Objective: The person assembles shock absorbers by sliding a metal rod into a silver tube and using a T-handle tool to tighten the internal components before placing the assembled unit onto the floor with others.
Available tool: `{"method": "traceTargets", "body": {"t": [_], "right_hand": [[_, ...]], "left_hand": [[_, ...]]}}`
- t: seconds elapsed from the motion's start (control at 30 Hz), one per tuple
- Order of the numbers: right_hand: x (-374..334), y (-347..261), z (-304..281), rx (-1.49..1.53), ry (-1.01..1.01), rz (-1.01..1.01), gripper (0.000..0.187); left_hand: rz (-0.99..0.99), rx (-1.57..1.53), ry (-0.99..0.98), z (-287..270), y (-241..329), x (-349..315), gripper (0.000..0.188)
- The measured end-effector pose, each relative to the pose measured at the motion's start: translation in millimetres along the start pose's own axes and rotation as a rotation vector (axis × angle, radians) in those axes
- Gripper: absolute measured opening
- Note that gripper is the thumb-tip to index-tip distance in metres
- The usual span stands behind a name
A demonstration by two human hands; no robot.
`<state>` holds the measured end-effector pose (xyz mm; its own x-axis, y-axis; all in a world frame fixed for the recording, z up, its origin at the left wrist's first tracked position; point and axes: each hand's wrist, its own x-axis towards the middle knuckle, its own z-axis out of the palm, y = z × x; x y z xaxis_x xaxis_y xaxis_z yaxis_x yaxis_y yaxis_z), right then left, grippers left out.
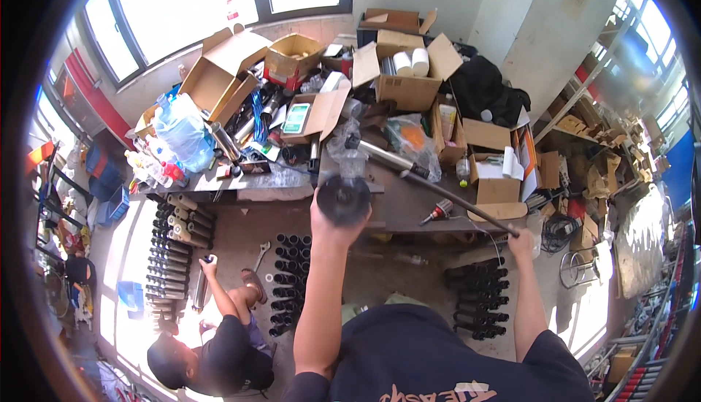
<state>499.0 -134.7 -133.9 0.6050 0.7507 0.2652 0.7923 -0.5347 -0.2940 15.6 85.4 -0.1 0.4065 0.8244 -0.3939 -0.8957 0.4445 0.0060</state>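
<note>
My left hand (327, 228) is raised in front of the bench, its fingers wrapped round a dark cylinder (345, 199). The cylinder's round black end faces up and is blurred. Off to the right, my right hand (521, 243) grips the near end of a long dark rod (461, 202). That rod slants up and left over the bench, toward a silver tube (385, 156) lying among plastic bags; whether the two are joined I cannot tell. Near the rod's middle, a red-and-black tool (437, 212) lies on the bench.
Boxes, bottles and bags crowd the workbench (412, 208), including an open carton (405, 92) with white rolls. Black tubes (290, 278) stand in rows on the floor, with more (480, 296) at right. A co-worker (219, 354) sits low at left, holding a metal tube. A wrench (261, 254) lies nearby.
</note>
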Motion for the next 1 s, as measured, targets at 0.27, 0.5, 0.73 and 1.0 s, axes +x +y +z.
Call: {"method": "traceTargets", "body": {"t": [0.27, 0.5, 0.73, 1.0], "right_hand": [[-204.1, -60.6, 130.7, 0.290, -0.705, 0.419, 0.063], [-159.3, -146.3, 199.8, 0.332, -0.661, 0.479, 0.053], [-121.5, -149.6, 277.9, 0.683, -0.818, 0.556, 0.060], [-170.2, -130.0, 268.1, 0.619, -0.613, 0.556, 0.062]], "left_hand": [[0.039, 0.446, -0.557, 4.9, -39.9, -88.3, 0.082], [0.321, 0.813, -0.594, 42.5, -44.2, -89.8, 0.076], [0.057, 0.551, -0.640, 24.7, -55.8, -87.0, 0.078], [0.261, 0.869, -0.666, 33.6, -35.9, -89.9, 0.085]]}}
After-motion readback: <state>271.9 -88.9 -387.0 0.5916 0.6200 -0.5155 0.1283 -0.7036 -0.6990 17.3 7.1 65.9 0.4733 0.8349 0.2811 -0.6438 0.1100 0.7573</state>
